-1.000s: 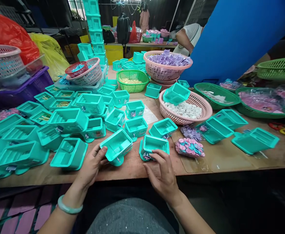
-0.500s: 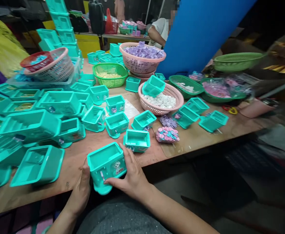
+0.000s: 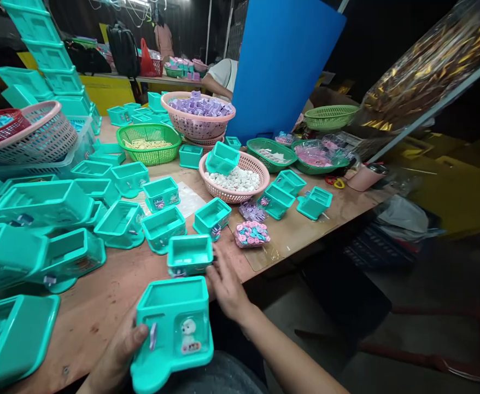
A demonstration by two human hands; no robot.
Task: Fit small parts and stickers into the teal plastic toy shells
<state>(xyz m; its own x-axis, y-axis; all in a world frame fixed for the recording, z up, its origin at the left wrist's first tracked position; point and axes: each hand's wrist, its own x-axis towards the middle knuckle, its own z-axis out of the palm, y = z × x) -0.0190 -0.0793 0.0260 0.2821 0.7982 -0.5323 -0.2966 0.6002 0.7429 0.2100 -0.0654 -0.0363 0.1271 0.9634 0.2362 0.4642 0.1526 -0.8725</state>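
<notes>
My left hand (image 3: 119, 350) grips a teal plastic box (image 3: 153, 355) by its left side, thumb on the front face. That face is tilted toward me and shows a small purple strip and a clear window with a white puppy figure. My right hand (image 3: 228, 287) is off this box, fingers stretched out and partly apart. Its fingertips are at the right end of a second teal box (image 3: 189, 265) near the table's edge; I cannot tell whether they touch it. Other teal boxes (image 3: 164, 227) stand just beyond.
A pink basket of white pieces (image 3: 235, 180), a bag of pink and blue pieces (image 3: 252, 234) and a basket of purple parts (image 3: 199, 106) stand on the table (image 3: 104, 306). Teal boxes crowd the left. A blue panel (image 3: 285, 60) rises behind; a person's arm (image 3: 217, 86) shows beside it.
My right hand has let go of the held box and moved up to the second box. My left hand has tipped the held box, turning its front face toward me. The view has swung right.
</notes>
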